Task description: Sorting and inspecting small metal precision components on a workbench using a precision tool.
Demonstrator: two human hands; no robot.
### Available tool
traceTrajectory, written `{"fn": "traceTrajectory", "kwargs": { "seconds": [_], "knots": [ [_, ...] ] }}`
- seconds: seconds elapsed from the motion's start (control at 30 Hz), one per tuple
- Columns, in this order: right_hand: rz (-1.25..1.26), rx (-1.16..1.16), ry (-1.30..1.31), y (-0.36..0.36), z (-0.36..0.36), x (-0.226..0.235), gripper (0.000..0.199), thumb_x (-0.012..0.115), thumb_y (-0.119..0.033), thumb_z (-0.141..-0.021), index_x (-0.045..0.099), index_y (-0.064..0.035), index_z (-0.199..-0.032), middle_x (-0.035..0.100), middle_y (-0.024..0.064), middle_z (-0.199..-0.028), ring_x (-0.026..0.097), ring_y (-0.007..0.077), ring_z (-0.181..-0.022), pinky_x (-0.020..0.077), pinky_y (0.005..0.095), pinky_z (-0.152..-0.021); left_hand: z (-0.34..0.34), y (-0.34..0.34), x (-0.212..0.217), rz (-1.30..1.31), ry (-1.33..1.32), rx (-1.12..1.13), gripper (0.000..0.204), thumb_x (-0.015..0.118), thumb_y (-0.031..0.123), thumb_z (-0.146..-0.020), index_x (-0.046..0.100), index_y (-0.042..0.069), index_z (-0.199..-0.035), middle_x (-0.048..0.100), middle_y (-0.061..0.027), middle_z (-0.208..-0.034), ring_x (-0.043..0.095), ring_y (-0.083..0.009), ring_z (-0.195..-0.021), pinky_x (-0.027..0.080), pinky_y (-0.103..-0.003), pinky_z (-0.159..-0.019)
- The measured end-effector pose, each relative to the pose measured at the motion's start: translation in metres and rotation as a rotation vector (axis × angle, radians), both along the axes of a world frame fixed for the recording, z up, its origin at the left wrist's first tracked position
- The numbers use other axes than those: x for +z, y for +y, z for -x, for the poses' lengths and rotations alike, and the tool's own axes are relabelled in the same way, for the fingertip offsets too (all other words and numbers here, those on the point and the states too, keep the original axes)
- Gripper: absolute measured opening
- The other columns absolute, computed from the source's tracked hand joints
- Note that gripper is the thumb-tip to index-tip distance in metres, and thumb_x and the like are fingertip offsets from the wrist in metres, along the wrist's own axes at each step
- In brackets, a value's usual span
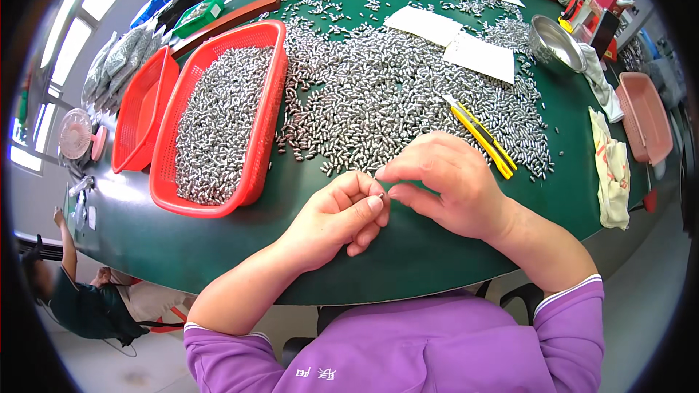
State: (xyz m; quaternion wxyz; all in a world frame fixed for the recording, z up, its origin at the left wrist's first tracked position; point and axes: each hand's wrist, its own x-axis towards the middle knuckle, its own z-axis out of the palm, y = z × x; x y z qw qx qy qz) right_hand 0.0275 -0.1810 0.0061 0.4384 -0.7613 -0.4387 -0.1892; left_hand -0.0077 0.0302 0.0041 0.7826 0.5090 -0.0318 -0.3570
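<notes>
My left hand (pixel 338 218) is closed in a pinch over the near part of the table, thumb against fingers. A tiny dark end of a small metal piece (pixel 382 195) shows at its thumb tip; most of it is hidden. Close beside it, my right hand (pixel 448 185) is curved, its index finger and thumb apart with nothing visible between them. Just beyond both hands spreads a wide heap of small silver, bullet-shaped metal pieces (pixel 364 94). A yellow utility knife (pixel 482 135) lies on the heap, past my right hand.
At left stands a red basket (pixel 273 102) full of the same pieces, next to another red basket (pixel 138 116). White papers (pixel 479 57) lie on the heap. A metal bowl (pixel 557 44), a cloth glove (pixel 610 167) and a pink basket (pixel 648 116) are at right. Another person (pixel 91 302) is at far left.
</notes>
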Motion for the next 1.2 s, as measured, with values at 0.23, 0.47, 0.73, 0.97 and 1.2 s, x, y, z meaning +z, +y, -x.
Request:
{"fn": "traceTrajectory", "kwargs": {
  "seconds": [0.23,0.47,0.73,0.97,1.2],
  "knots": [
    [0.052,-0.032,-0.121,-0.0029,-0.0011,0.0015,0.018,0.075,-0.010,-0.074,0.069,-0.0089,-0.090,0.065,0.0023,-0.086,0.063,0.0200,-0.078,0.0491,0.0338,-0.070,-0.0018,0.0007,-0.0024,0.099,0.021,0.017,0.013,0.045,0.019,-0.103,0.047,0.006,-0.105,0.055,-0.0056,-0.089,0.048,-0.0075,-0.059,0.039,-0.020,-0.047],
    [0.065,-0.040,-0.101,-0.0034,-0.0021,-0.0012,0.017,0.073,-0.014,-0.078,0.071,-0.0129,-0.095,0.064,0.0003,-0.085,0.062,0.0202,-0.078,0.0487,0.0334,-0.069,-0.0016,0.0005,-0.0042,0.112,0.004,0.023,0.013,0.043,0.020,-0.104,0.047,0.007,-0.106,0.056,-0.0060,-0.090,0.048,-0.0077,-0.061,0.040,-0.019,-0.048],
    [0.044,-0.045,-0.067,-0.0040,-0.0019,0.0028,0.020,0.076,-0.010,-0.074,0.070,-0.0096,-0.092,0.065,0.0026,-0.085,0.063,0.0204,-0.079,0.0487,0.0336,-0.070,0.0000,-0.0009,-0.0003,0.044,-0.032,0.047,0.015,0.046,0.020,-0.103,0.050,0.006,-0.103,0.056,-0.0049,-0.088,0.049,-0.0069,-0.060,0.040,-0.020,-0.049],
    [0.115,-0.016,0.051,-0.0039,0.0011,0.0053,0.014,0.075,-0.011,-0.076,0.067,-0.0103,-0.087,0.064,0.0034,-0.087,0.061,0.0220,-0.082,0.0481,0.0348,-0.074,0.0007,-0.0018,-0.0003,-0.112,-0.082,0.054,0.019,0.047,0.023,-0.103,0.052,0.005,-0.100,0.057,-0.0044,-0.082,0.048,-0.0065,-0.056,0.039,-0.020,-0.046],
    [0.038,0.030,0.274,-0.0082,-0.0028,0.0007,0.010,0.072,-0.012,-0.080,0.065,-0.0091,-0.087,0.064,0.0037,-0.087,0.060,0.0225,-0.086,0.0471,0.0341,-0.078,-0.0022,0.0010,-0.0007,0.091,-0.003,0.111,0.032,0.037,0.031,-0.105,0.052,0.004,-0.098,0.056,-0.0068,-0.080,0.046,-0.0083,-0.054,0.038,-0.021,-0.044]
  ]
}}
